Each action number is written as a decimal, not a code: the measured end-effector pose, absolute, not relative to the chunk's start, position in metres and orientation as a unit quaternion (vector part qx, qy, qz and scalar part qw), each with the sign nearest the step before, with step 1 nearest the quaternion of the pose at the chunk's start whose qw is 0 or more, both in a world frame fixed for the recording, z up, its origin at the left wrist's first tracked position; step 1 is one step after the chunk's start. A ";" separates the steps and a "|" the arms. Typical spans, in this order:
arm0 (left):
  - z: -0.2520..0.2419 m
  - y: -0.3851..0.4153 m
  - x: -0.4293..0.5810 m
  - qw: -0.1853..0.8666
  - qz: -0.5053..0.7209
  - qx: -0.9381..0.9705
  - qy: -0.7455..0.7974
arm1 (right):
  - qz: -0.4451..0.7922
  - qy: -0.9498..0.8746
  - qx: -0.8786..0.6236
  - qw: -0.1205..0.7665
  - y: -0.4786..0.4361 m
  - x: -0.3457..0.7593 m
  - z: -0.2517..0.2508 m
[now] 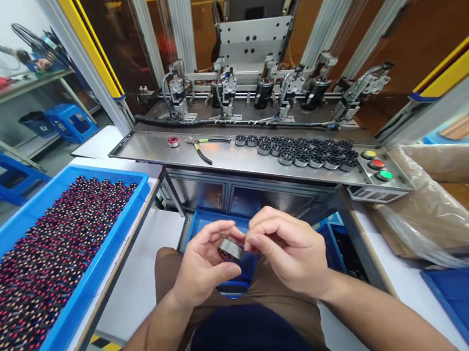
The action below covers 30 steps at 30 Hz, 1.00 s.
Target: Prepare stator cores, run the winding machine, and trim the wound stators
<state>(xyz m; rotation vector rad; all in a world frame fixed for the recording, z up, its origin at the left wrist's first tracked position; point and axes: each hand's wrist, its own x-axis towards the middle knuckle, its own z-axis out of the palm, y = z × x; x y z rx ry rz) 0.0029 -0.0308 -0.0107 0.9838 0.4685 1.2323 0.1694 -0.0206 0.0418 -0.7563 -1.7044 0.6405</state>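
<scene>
Over my lap, my left hand (203,266) grips a small round metal part with a dark core (230,249) between thumb and fingers. My right hand (290,249) meets it from the right, its fingertips pinched on the same part's edge. Both hands hover in front of the steel bench (161,145). On that bench lie several black ring-shaped parts (300,152) in a row, one red-wound part (173,141), and a pair of pliers (200,145).
A blue tray (108,238) full of red-wound round parts stands at my left. A machine fixture (256,80) sits behind the bench. Yellow, red and green buttons (376,163) are at the bench's right. A plastic-lined carton (449,199) is at right. Blue bins (223,217) lie under the bench.
</scene>
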 end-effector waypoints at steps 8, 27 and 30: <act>-0.011 -0.027 0.000 0.597 0.590 0.484 0.248 | 0.292 -0.659 -0.365 0.589 -0.027 0.166 0.043; -0.007 -0.015 -0.005 0.529 0.571 0.582 0.235 | 0.808 -0.337 -0.199 0.441 -0.034 0.146 0.006; -0.005 -0.017 -0.008 0.488 0.569 0.586 0.308 | 0.687 -0.443 -0.253 0.517 -0.031 0.152 0.001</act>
